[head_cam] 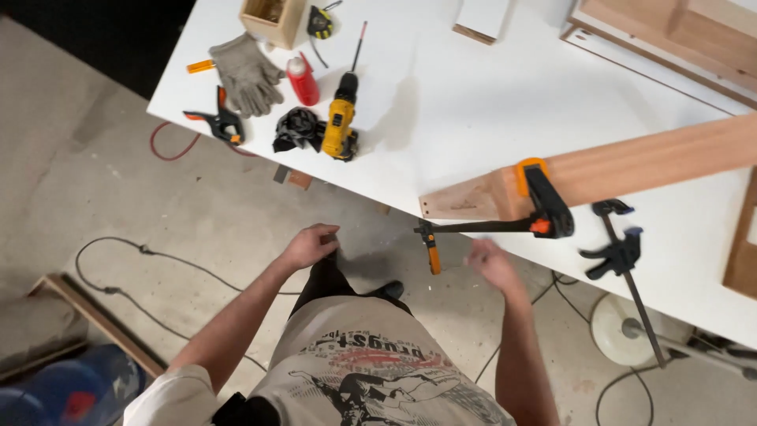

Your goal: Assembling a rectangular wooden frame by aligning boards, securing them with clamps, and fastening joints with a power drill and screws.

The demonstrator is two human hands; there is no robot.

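Bar clamp [505, 223] grips the wooden beam [623, 170] at the white table [473, 118] edge; your blurred right hand [493, 264] hovers open near its handle, left hand [310, 244] loosely curled, empty: steady the bar before squeezing

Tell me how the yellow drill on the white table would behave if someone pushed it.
The yellow drill lies on its side, so it probably slides rather than tips. Its blocky battery end likely makes it heavy for its size. Pushed left, it would probably nudge the black bundle beside it.
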